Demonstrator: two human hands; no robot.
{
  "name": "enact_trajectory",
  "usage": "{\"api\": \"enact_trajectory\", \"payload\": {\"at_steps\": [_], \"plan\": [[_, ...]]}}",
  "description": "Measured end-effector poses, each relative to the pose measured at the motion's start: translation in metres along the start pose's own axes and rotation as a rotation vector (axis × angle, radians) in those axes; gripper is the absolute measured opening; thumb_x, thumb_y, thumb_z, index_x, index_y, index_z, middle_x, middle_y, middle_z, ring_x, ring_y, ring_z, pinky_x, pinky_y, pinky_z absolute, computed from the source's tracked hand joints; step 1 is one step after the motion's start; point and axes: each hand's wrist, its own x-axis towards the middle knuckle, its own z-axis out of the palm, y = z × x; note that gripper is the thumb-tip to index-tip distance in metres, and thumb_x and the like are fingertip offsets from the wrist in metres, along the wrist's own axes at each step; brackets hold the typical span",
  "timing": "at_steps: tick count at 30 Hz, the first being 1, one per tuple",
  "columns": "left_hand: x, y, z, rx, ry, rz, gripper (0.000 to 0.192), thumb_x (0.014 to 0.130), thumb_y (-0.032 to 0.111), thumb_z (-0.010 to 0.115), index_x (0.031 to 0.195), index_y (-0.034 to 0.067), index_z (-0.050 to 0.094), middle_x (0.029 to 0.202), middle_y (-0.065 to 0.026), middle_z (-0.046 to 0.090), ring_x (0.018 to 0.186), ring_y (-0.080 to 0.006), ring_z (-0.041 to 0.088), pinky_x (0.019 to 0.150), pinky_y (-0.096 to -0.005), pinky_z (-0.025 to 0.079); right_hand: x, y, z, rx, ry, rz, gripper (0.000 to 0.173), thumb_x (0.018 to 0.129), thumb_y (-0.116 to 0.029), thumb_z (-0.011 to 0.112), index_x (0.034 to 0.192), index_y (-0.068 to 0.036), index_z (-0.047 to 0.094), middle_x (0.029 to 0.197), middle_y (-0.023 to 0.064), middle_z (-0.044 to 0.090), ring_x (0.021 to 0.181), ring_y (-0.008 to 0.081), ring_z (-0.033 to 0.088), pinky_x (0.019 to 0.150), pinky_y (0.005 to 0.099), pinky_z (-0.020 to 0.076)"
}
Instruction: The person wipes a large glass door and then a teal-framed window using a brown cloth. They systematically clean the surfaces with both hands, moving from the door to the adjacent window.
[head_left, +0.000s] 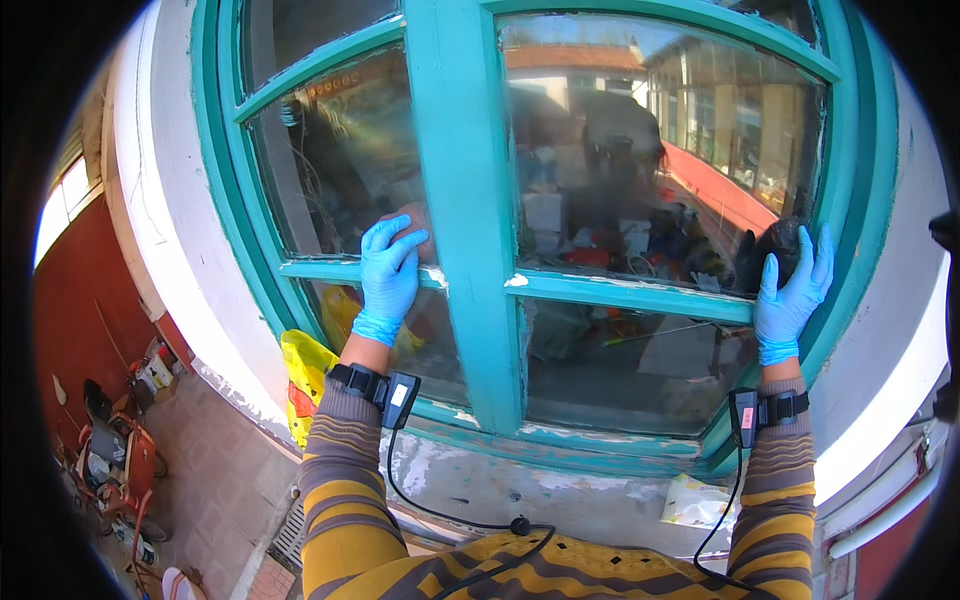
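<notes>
My left hand, in a blue disposable glove, is at the lower right corner of the left middle glass pane. Its bent fingers press a pinkish-brown cloth or pad to the glass, mostly hidden behind them. My right hand, also gloved, rests with fingers apart at the right side of the turquoise wooden window frame, by the lower corner of the large right pane. A dark shape lies behind its fingers; I cannot tell whether it is a thing or a reflection. Paint is chipped along the crossbars.
A yellow plastic bag hangs or stands left of the window. On the worn sill lies a white printed packet. Black cables run from my wrist devices across my front. A red cart stands on the paved ground at left.
</notes>
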Motion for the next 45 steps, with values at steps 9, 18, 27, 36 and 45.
{"api": "enact_trajectory", "payload": {"at_steps": [9,18,27,36,45], "plan": [[0.184,0.001,0.005,0.185,0.327,0.104,0.036,0.082,0.006,0.061,0.114,0.021,0.066,0.118,-0.0063,0.060,0.106,-0.0320,0.056,0.085,-0.0421,0.052,-0.003,0.001,0.001,-0.107,-0.013,-0.044,0.052,0.085,-0.019,0.066,0.132,-0.006,0.051,0.146,0.0173,0.039,0.132,0.0374,0.037,0.110,0.0466,0.0304],[0.185,-0.109,-0.030,0.301,0.370,0.079,0.030,0.089,0.010,0.056,0.114,0.022,0.068,0.113,-0.0129,0.063,0.098,-0.0354,0.061,0.080,-0.0437,0.052,0.035,-0.137,0.012,0.097,0.039,-0.222,0.056,0.081,-0.017,0.067,0.134,-0.004,0.050,0.148,0.0189,0.038,0.135,0.0390,0.035,0.111,0.0482,0.0271],[0.163,-0.269,-0.085,0.635,0.335,-0.157,0.033,0.090,0.011,0.053,0.121,0.015,0.064,0.124,-0.0163,0.060,0.104,-0.0374,0.061,0.086,-0.0446,0.052,0.078,-0.320,0.075,0.325,-0.079,-0.410,0.074,0.084,-0.038,0.064,0.145,-0.007,0.038,0.154,0.0187,0.027,0.140,0.0409,0.026,0.114,0.0503,0.0215],[0.171,-0.243,-0.046,0.461,0.582,-0.079,0.038,0.088,0.016,0.057,0.125,0.013,0.063,0.129,-0.0168,0.058,0.112,-0.0377,0.057,0.096,-0.0452,0.046,0.081,-0.345,0.112,0.238,-0.079,-0.354,0.074,0.089,-0.041,0.057,0.147,-0.002,0.032,0.153,0.0198,0.027,0.141,0.0375,0.026,0.115,0.0469,0.0221],[0.199,-0.038,0.015,-0.062,0.415,0.458,0.033,0.075,0.002,0.062,0.106,0.008,0.071,0.109,-0.0133,0.068,0.099,-0.0345,0.064,0.089,-0.0414,0.050,0.079,-0.345,0.108,0.218,-0.045,-0.420,0.079,0.090,-0.059,0.049,0.147,-0.006,0.034,0.153,0.0190,0.029,0.141,0.0390,0.026,0.114,0.0496,0.0219]]}}
